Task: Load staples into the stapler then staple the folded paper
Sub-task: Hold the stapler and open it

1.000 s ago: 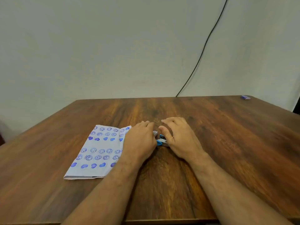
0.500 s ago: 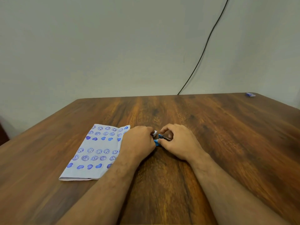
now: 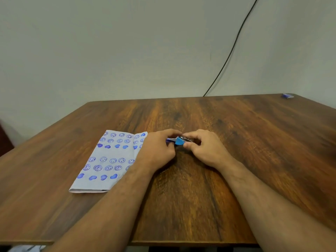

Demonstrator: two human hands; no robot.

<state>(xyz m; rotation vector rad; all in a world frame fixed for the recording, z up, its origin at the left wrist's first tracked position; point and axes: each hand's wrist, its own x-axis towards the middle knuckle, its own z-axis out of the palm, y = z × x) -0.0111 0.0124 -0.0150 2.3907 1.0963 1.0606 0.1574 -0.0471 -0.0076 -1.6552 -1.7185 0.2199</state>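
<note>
A small blue stapler (image 3: 179, 140) sits near the middle of a wooden counter (image 3: 236, 142), held between two hands. The left hand (image 3: 158, 151) grips its rear end with curled fingers (image 3: 172, 132); the right hand (image 3: 207, 150) pinches the metal front between thumb and forefinger. It looks light, rigid and small enough to slip, so a hold along its sides seems safest. The folded paper (image 3: 109, 157), thin and floppy, lies flat toward the counter's left edge, partly under the left wrist. A small blue box (image 3: 288, 96) rests at the far right corner.
</note>
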